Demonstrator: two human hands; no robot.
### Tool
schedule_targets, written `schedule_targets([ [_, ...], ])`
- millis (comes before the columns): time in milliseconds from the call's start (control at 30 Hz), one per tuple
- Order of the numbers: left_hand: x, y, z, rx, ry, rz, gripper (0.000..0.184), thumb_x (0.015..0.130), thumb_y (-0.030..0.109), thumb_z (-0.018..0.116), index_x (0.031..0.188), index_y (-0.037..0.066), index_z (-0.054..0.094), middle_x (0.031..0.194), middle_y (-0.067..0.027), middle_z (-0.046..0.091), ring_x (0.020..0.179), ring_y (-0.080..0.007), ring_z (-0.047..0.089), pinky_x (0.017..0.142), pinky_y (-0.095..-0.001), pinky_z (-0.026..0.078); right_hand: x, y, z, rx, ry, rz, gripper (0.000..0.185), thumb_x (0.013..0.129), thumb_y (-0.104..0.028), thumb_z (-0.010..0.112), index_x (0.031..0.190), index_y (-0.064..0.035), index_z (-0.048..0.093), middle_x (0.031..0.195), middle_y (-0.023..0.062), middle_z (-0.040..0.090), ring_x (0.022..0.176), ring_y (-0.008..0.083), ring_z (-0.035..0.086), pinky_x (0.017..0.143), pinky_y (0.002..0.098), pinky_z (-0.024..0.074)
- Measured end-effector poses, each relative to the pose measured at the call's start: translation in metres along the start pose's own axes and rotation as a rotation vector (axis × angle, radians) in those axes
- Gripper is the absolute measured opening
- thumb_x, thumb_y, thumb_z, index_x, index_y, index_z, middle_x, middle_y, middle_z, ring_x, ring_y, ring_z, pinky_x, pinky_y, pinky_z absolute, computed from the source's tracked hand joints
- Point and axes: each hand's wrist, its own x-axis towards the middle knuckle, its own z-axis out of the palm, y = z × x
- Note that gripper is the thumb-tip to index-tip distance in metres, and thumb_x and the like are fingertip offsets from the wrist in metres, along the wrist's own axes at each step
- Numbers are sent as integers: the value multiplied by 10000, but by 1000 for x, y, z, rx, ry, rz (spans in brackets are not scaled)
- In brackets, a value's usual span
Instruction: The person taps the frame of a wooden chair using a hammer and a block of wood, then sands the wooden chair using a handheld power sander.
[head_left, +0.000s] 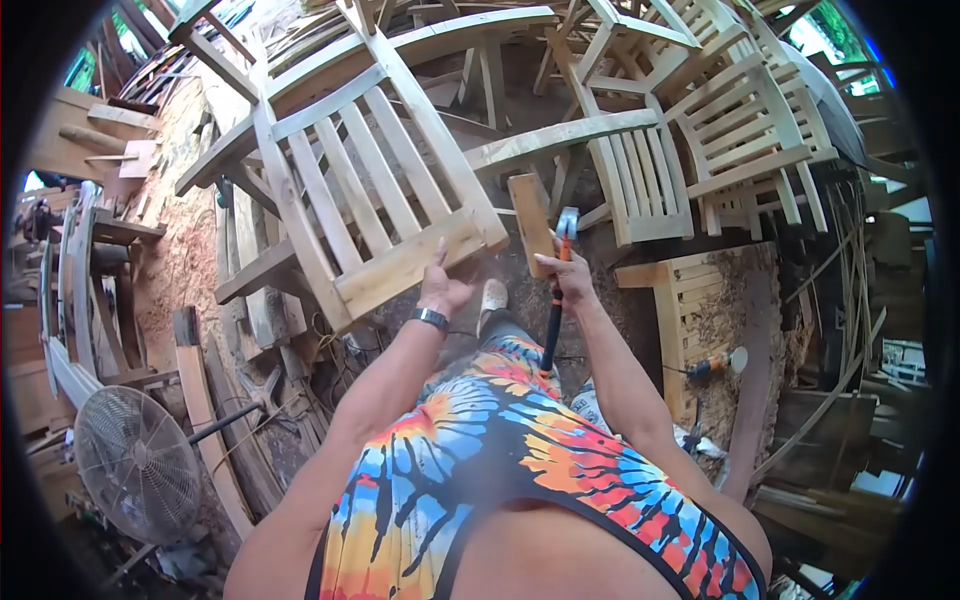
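My right hand [567, 278] is closed around a claw hammer [553, 325] with an orange and black handle, its metal head upward. The same hand also grips a short wooden block [531, 222], which stands upright beside the hammer head. My left hand [441, 288], wearing a wristwatch, is open with its fingers apart, at the lower edge of a wooden chair's slatted panel [405, 262]. Whether it presses on that rail I cannot tell. The chair frame leans at an angle in front of me, with a curved armrest [560, 138] on its right.
More unfinished chairs [740, 125] crowd the far right. A slatted wooden piece strewn with sawdust [695, 300] lies at right, with a power tool [712, 362] on it. A round fan [138, 462] stands at lower left, near long boards [210, 420].
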Motion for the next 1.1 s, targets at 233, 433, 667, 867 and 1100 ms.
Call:
schedule_targets([
  [233, -14, -15, 2, -281, -163, 87, 570, 994, 307, 691, 1464, 52, 493, 1444, -179, 565, 1331, -384, 534, 1160, -572, 418, 49, -21, 15, -68, -165, 198, 653, 889, -158, 775, 1502, -139, 552, 672, -79, 522, 436, 45, 409, 406, 227, 312],
  [433, -17, -10, 8, -255, -137, 148, 577, 965, 287, 729, 1438, 42, 507, 1441, -180, 566, 1319, -388, 551, 1130, -586, 450, 72, 0, 22, 55, -212, 174, 615, 882, -153, 782, 1467, -138, 590, 719, -85, 554, 435, 39, 377, 389, 243, 276],
  [667, -24, -6, 28, -191, -83, 220, 533, 944, 302, 748, 1379, 58, 560, 1296, -159, 658, 1201, -358, 636, 1076, -518, 516, 86, -15, 36, 104, -221, 151, 567, 891, -143, 775, 1426, -81, 599, 749, -63, 588, 456, 52, 430, 432, 224, 326],
  [867, -42, -13, 41, -207, -93, 168, 555, 955, 320, 716, 1398, 43, 529, 1329, -160, 632, 1225, -335, 606, 1096, -481, 486, 107, 4, 39, 160, -250, 121, 540, 914, -106, 746, 1431, -73, 591, 938, 2, 692, 656, 81, 618, 569, 239, 476],
  [1100, -47, -12, 57, -180, -135, 151, 477, 997, 313, 668, 1375, 48, 550, 1328, -130, 637, 1218, -304, 609, 1077, -448, 467, 109, 21, 50, 232, -185, 158, 464, 987, -247, 701, 1415, -84, 626, 921, -38, 702, 633, 37, 561, 510, 225, 386],
])
